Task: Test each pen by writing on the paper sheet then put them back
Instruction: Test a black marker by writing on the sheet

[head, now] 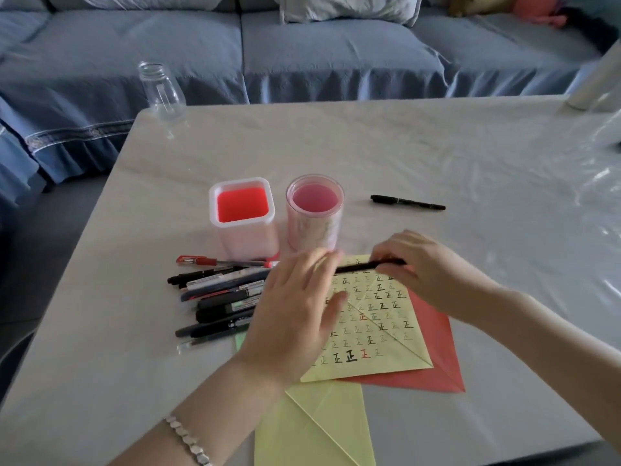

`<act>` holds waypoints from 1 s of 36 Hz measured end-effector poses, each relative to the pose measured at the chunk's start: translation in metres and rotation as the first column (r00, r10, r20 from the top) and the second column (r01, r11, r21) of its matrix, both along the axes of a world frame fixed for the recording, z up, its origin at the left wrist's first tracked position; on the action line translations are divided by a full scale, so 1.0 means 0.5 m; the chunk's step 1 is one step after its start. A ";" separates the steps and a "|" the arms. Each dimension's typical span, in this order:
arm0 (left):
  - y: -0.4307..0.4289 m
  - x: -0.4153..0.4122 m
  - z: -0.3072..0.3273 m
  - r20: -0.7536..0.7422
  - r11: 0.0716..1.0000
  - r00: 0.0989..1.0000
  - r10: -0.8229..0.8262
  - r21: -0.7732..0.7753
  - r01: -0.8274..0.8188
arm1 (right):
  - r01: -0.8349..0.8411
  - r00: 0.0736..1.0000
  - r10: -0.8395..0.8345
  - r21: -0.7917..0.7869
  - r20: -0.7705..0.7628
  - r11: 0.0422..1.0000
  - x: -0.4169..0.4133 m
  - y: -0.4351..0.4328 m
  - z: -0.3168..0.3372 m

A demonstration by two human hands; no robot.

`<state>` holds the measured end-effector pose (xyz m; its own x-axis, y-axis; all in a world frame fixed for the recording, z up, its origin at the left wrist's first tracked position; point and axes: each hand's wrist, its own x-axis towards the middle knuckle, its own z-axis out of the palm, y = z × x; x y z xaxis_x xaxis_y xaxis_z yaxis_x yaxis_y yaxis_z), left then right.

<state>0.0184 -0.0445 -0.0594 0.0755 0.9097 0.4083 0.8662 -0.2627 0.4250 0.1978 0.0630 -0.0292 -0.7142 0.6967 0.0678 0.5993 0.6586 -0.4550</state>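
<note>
The black pen (356, 266) lies level in the air just above the far edge of the yellow paper sheet (379, 331), which is covered in rows of small handwritten characters in black, red and fainter inks. The right hand (426, 267) has its grip closed on the pen's right end, fingers curled over the barrel. The left hand (295, 314) reaches across to the pen's left end with fairly straight fingers and the thumb lower down over the sheet; it is blurred, so I cannot tell whether its grip is on the pen at all. A beaded bracelet (188, 438) sits on the left wrist. The written sheet rests on a red sheet (437, 358), and another yellow sheet (322, 428) pokes out beneath it toward the person. Just to the left of the paper a pile of pens (218, 297) lies on the counter (470, 163), mostly dark-barrelled, with a red pen (208, 261) at its far edge. Beyond the pile stand two holders side by side: a square holder (242, 216) with a red inside and a round holder (315, 213) with a pink inside. A loose black marker (407, 202) lies apart to their right. A clear glass bottle (162, 90) stands at the far left corner, with a blue sofa (302, 55) behind.
</note>
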 end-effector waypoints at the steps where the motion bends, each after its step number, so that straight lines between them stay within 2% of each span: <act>1: 0.003 0.011 0.004 -0.030 1.000 0.999 -0.027 0.000 0.027 | -0.048 0.999 0.048 -0.029 -0.011 0.998 -0.001 -0.026 0.014; 3: 0.005 0.028 0.006 -0.059 0.996 0.994 -0.088 -0.010 0.087 | -0.034 0.999 0.034 -0.084 -0.001 0.996 -0.001 -0.067 0.041; 5: 0.003 0.037 0.003 -0.013 0.989 0.990 -0.143 -0.040 0.142 | 0.040 0.999 -0.041 -0.109 -0.009 0.993 0.003 -0.091 0.060; 7: -0.007 0.042 -0.001 0.069 0.983 0.984 -0.162 -0.079 0.167 | 0.141 0.980 -0.166 -0.210 -0.108 0.967 0.009 -0.099 0.070; 8: -0.014 0.045 0.001 0.141 0.981 0.978 -0.152 -0.102 0.167 | 0.180 0.946 -0.254 -0.324 -0.201 0.929 0.011 -0.099 0.071; 10: -0.028 0.051 0.010 0.322 0.978 0.943 -0.085 -0.152 0.140 | 0.140 0.795 -0.455 -0.609 -0.401 0.781 0.017 -0.098 0.069; 12: -0.036 0.057 0.018 0.459 0.967 0.888 -0.021 -0.216 0.134 | 0.038 0.652 -0.596 -0.765 -0.469 0.643 0.013 -0.106 0.059; 13: -0.039 0.058 0.023 0.498 0.963 0.867 -0.010 -0.230 0.143 | 0.013 0.633 -0.619 -0.794 -0.464 0.608 0.006 -0.113 0.050; 15: -0.042 0.059 0.032 0.532 0.962 0.846 -0.036 -0.212 0.175 | 0.020 0.655 -0.612 -0.800 -0.443 0.600 -0.013 -0.130 0.035; 17: -0.045 0.060 0.036 0.524 0.954 0.849 -0.073 -0.211 0.212 | 0.063 0.661 -0.606 -0.772 -0.442 0.632 -0.039 -0.149 0.024; 20: -0.052 0.059 0.037 0.501 0.945 0.861 -0.084 -0.234 0.228 | 0.207 0.588 -0.672 -0.720 -0.450 0.663 -0.067 -0.167 0.007; 23: -0.057 0.053 0.032 0.519 0.930 0.853 -0.050 -0.286 0.229 | 0.278 0.533 -0.728 -0.724 -0.431 0.632 -0.080 -0.174 -0.009; 29: -0.064 0.045 0.015 0.552 0.914 0.832 -0.053 -0.309 0.263 | 0.210 0.518 -0.757 -0.799 -0.398 0.564 -0.081 -0.185 -0.023; 32: -0.064 0.043 0.015 0.537 0.900 0.842 -0.050 -0.342 0.271 | 0.192 0.516 -0.742 -0.786 -0.428 0.588 -0.071 -0.188 -0.029; 36: -0.068 0.048 0.014 0.410 0.897 0.911 -0.047 -0.384 0.219 | 0.197 0.460 -0.753 -0.773 -0.470 0.603 -0.056 -0.192 -0.037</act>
